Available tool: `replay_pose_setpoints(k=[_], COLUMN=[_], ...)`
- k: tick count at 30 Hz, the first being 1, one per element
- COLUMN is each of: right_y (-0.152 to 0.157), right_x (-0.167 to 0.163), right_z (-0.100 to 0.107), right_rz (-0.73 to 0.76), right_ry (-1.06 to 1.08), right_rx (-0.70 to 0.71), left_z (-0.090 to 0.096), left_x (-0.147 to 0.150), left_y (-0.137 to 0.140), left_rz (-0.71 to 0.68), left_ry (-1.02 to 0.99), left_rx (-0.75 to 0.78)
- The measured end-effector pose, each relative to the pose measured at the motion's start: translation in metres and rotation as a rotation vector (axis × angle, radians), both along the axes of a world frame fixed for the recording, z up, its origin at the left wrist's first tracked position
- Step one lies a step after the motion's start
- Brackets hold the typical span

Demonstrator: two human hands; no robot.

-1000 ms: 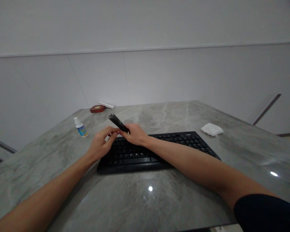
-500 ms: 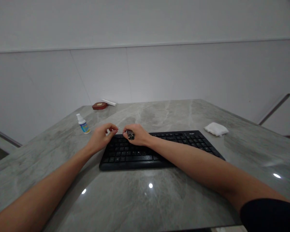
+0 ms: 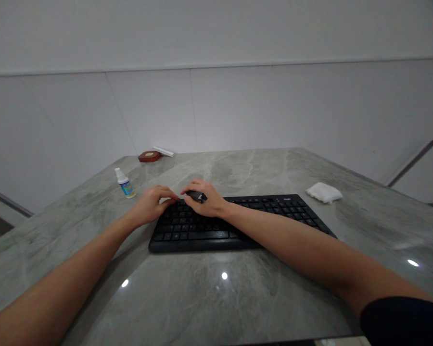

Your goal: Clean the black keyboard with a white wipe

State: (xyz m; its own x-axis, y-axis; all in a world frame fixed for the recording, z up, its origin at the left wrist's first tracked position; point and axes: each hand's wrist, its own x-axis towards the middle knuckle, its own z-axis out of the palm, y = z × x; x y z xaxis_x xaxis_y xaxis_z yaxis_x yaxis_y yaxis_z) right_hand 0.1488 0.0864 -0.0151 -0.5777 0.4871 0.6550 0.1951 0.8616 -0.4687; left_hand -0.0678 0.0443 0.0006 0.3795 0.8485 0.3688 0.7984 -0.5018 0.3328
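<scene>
A black keyboard [image 3: 205, 235] lies on the marbled table under both hands. My right hand [image 3: 209, 204] is closed around a small dark tool with a short handle [image 3: 197, 195], over the keyboard's upper left keys. What kind of tool it is does not show clearly. My left hand [image 3: 153, 205] is at the keyboard's top left corner, its fingertips pinched together close to the tool's far end. Anything between those fingertips is too small to make out.
Left of the keyboard stands a small white spray bottle [image 3: 125, 183] with a blue and yellow label. A reddish-brown case [image 3: 149, 156] and a white flat strip [image 3: 163, 152] lie at the back left. A folded white cloth [image 3: 324, 192] rests to the right.
My right hand has turned, so the dark tool now lies more sideways and shows more of its length. My left fingers have straightened and come down nearer the keyboard's corner.
</scene>
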Motion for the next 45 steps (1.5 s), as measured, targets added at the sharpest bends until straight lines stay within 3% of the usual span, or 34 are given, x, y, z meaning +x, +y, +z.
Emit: replay_pose_setpoints(k=[3,9,22,45], right_y=[0.0004,0.0005,-0.0007,-0.0031], right_x=[-0.0001,0.0013,0.0024,0.0034], right_z=[-0.0003,-0.0009,-0.0005,-0.0015], right_rz=[0.044,0.109,0.131,0.157], right_ry=[-0.021,-0.029,-0.069,-0.128], right_rx=[0.004,0.054,0.065,0.125], left_z=[0.0011,0.0019,0.0051,0.0094], left_x=[-0.002,-0.0032,-0.0061,-0.0104], left_y=[0.0,-0.0005,-0.001,-0.0023], left_rz=[-0.058,-0.046,-0.123,-0.141], left_ry=[0.008,0.006,-0.012,-0.017], left_rx=[-0.019,-0.033,-0.043,-0.091])
